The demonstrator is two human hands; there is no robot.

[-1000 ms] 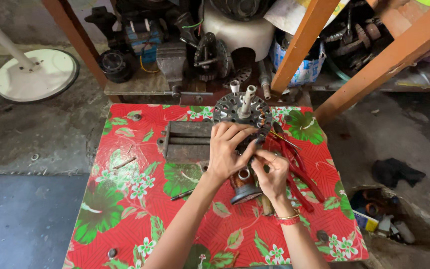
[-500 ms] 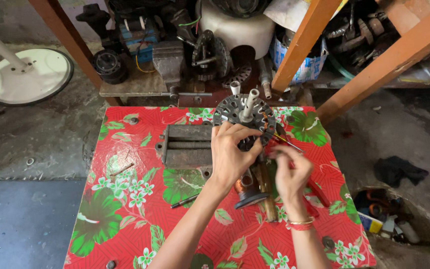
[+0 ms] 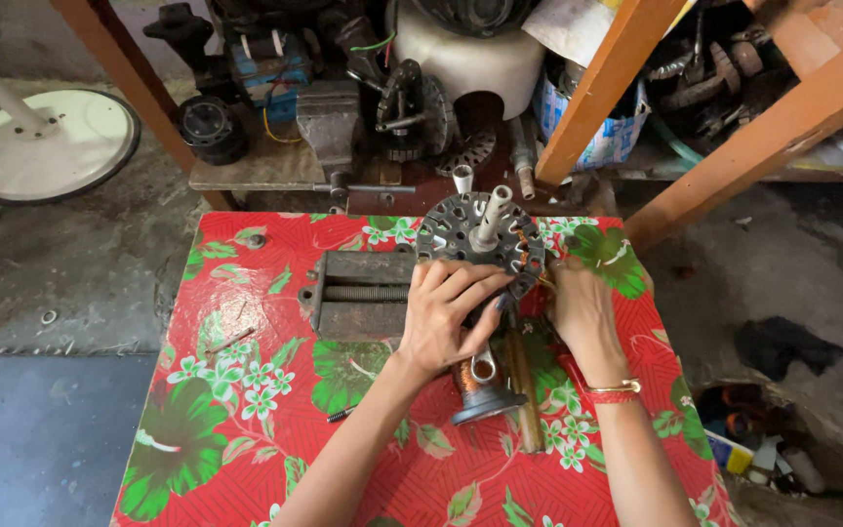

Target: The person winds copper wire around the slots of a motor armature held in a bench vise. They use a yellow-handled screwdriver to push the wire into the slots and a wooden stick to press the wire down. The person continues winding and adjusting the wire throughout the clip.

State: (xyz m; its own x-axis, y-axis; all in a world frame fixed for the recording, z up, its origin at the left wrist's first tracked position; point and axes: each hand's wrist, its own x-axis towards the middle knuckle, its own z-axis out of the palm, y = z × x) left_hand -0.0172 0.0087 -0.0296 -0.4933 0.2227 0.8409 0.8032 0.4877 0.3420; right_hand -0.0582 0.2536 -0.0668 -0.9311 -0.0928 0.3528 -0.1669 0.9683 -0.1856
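Observation:
A round grey slotted motor stator (image 3: 480,242) with a pale shaft stands at the far edge of a small table covered in red flowered cloth (image 3: 246,410). My left hand (image 3: 446,314) rests its fingers on the stator's near rim. To the right, my right hand (image 3: 584,310) touches the stator's side, where thin copper wire shows. A spool of copper wire (image 3: 480,383) stands just below my left hand, beside a brown rod (image 3: 522,385).
A dark metal vise (image 3: 355,293) lies on the table left of the stator. Behind the table a low shelf holds motor parts, a bench vise (image 3: 329,122) and a white housing (image 3: 480,49). Orange wooden posts (image 3: 592,93) rise at right. A white round base (image 3: 46,141) lies on the floor.
My right hand has risen from the spool area to the stator's right side. My left hand has shifted up onto the stator's rim.

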